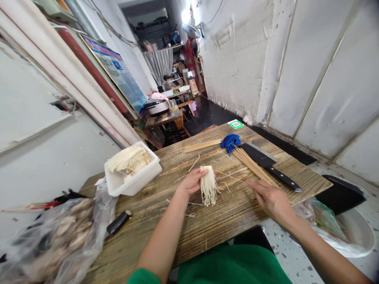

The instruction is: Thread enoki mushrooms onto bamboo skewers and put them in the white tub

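A bunch of enoki mushrooms (209,187) hangs from my left hand (192,181), its cut base pinched between thumb and fingers and its thin stems pointing toward me. My right hand (271,199) is closed on a thin wooden skewer (232,177), whose far end reaches the top of the bunch. Whether the tip has gone into the mushrooms is hidden. Just beyond my right hand lies a bundle of skewers (251,165), its far end at a crumpled blue cloth (230,142). A cleaver (271,165) with a black handle rests beside the bundle.
At the left, a white tub (139,183) holds more enoki. Near it are a black-handled object (119,222) and a plastic bag (65,236) of brownish pieces. More skewers (203,145) lie at the wooden table's (166,244) far side. A lined bin (352,232) stands right. Someone sits far back.
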### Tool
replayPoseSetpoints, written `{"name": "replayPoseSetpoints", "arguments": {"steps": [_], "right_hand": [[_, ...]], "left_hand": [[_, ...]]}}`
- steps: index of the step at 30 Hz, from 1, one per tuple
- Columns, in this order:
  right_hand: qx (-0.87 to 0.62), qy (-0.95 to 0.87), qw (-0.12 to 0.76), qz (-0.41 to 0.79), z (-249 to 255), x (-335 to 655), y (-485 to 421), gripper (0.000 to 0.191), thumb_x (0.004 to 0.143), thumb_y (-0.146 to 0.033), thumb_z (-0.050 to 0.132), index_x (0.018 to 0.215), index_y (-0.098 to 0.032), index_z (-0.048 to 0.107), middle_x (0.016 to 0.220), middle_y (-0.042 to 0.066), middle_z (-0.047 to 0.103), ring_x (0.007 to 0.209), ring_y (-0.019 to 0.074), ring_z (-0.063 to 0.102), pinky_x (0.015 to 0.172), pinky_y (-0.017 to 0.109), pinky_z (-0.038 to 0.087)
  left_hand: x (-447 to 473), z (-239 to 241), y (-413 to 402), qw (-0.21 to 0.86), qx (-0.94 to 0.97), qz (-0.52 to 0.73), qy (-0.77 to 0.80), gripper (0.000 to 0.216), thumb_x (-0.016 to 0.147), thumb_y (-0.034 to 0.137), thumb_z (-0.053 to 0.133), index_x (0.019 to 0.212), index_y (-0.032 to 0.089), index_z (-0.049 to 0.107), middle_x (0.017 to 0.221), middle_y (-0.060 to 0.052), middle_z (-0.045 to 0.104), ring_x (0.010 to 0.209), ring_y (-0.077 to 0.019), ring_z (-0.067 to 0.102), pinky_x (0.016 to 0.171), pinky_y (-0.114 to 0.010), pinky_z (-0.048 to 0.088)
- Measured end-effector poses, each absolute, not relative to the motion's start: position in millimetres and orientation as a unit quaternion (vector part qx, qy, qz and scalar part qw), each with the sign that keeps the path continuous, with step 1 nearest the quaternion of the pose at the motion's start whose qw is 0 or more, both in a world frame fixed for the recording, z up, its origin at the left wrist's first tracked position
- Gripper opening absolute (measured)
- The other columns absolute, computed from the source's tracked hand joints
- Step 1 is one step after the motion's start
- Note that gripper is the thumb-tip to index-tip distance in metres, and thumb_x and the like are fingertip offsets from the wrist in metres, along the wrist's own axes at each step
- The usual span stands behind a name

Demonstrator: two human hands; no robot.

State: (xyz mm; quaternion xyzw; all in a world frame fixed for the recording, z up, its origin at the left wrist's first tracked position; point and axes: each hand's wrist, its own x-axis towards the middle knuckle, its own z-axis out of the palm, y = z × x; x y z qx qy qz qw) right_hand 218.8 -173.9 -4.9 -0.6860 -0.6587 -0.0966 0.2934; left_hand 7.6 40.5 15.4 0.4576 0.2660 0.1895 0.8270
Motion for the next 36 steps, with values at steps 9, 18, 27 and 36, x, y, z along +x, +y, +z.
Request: {"name": "replayPoseSetpoints", "arguments": {"steps": [9, 18, 27, 36], "right_hand": [[-0.679, -0.672, 0.275, -0.109, -0.7, 219.7, -174.0, 0.032, 0.094, -0.018, 0.038, 0.111, -0.018, 0.065, 0.084, 0.003, 0.067, 0.067, 0.0137, 0.065, 0.055, 0.022, 0.044], [-0.674, -0.672, 0.278, -0.13, 3.5, 221.0, -175.2, 0.033, 0.095, -0.019, 0.036, 0.112, -0.018, 0.065, 0.085, 0.003, 0.069, 0.066, 0.0126, 0.065, 0.053, 0.02, 0.044], [-0.669, -0.675, 0.279, -0.138, 3.0, 221.6, -175.4, 0.033, 0.095, -0.017, 0.037, 0.109, -0.017, 0.066, 0.083, 0.003, 0.068, 0.064, 0.0118, 0.065, 0.052, 0.021, 0.043], [-0.668, -0.683, 0.272, -0.115, 3.4, 226.3, -175.8, 0.036, 0.094, -0.018, 0.036, 0.115, -0.02, 0.065, 0.086, 0.005, 0.07, 0.068, 0.012, 0.065, 0.055, 0.019, 0.046]], "left_hand": [[6.7, 14.6, 39.8, 0.832, 0.461, 0.176, 0.256, 0.044, 0.063, 0.03, 0.084, 0.095, 0.005, 0.068, 0.09, -0.014, 0.071, 0.076, -0.0207, 0.067, 0.075, -0.033, 0.056], [9.9, 15.9, 39.6, 0.832, 0.455, 0.175, 0.266, 0.045, 0.06, 0.03, 0.086, 0.094, 0.005, 0.069, 0.089, -0.014, 0.072, 0.077, -0.0206, 0.067, 0.074, -0.032, 0.056], [9.6, 11.6, 41.4, 0.831, 0.461, 0.168, 0.261, 0.044, 0.062, 0.031, 0.084, 0.094, 0.005, 0.068, 0.086, -0.014, 0.071, 0.076, -0.0208, 0.067, 0.073, -0.033, 0.056], [9.7, 11.6, 41.3, 0.829, 0.472, 0.167, 0.25, 0.039, 0.065, 0.029, 0.083, 0.093, 0.007, 0.068, 0.087, -0.013, 0.071, 0.078, -0.0202, 0.067, 0.075, -0.032, 0.055]]}}
